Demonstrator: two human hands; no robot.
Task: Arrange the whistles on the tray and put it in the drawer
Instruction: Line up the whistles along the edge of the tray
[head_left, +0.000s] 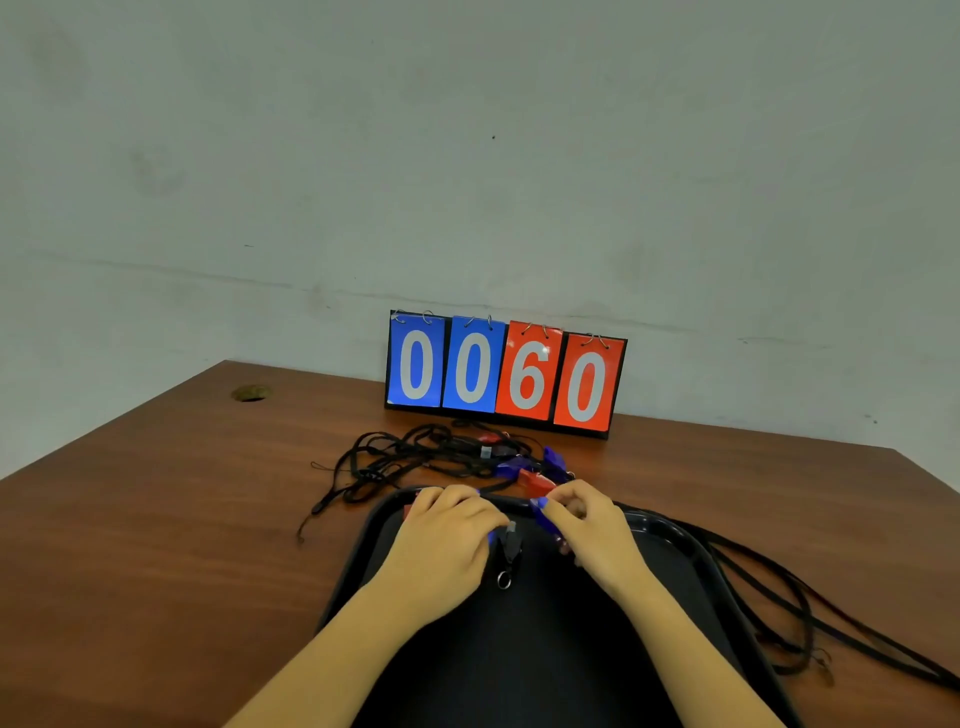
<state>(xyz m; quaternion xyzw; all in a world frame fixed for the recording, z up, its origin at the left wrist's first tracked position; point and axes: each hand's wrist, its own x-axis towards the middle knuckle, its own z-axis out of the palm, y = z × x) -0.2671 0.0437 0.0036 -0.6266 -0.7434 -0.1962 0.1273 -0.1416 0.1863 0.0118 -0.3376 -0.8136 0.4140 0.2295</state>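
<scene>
A black tray (675, 540) lies on the brown table in front of me. Both hands are over its far end. My left hand (447, 540) is curled over a blue whistle, with a black clip and metal ring (506, 564) hanging from its fingertips. My right hand (587, 525) pinches another blue whistle (540, 506) at the tray's far rim. A red whistle (537, 482) and two blue whistles (553, 460) lie just beyond the tray. A red piece (409, 511) peeks out at the tray's far left, mostly hidden by my left hand.
A tangle of black lanyards (405, 462) spreads behind the tray, and more cords (779, 613) trail off the tray's right side. A flip scoreboard (506, 374) reading 0060 stands against the wall. A cable hole (251, 393) sits at the table's far left.
</scene>
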